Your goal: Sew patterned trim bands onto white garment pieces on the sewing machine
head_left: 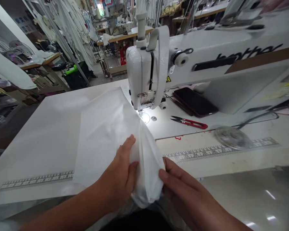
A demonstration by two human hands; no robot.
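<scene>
White fabric (103,128) lies on the sewing table, and its folded edge runs from under the needle of the sewing machine (144,67) toward me. My left hand (121,170) rests on the fabric left of the fold, thumb and forefinger apart; its other fingers are mostly hidden. To the right of the fold, my right hand (178,183) pinches the edge of the fabric between thumb and fingers. Between the two hands the cloth bunches and hangs over the table's front edge. A small lamp lights the needle area.
Red-handled thread snips (190,122) and a dark phone (195,102) lie right of the needle. A clear round object (232,138) sits over a ruler strip (197,154) near the front edge. Behind the table, white garments (74,32) hang beside other sewing tables.
</scene>
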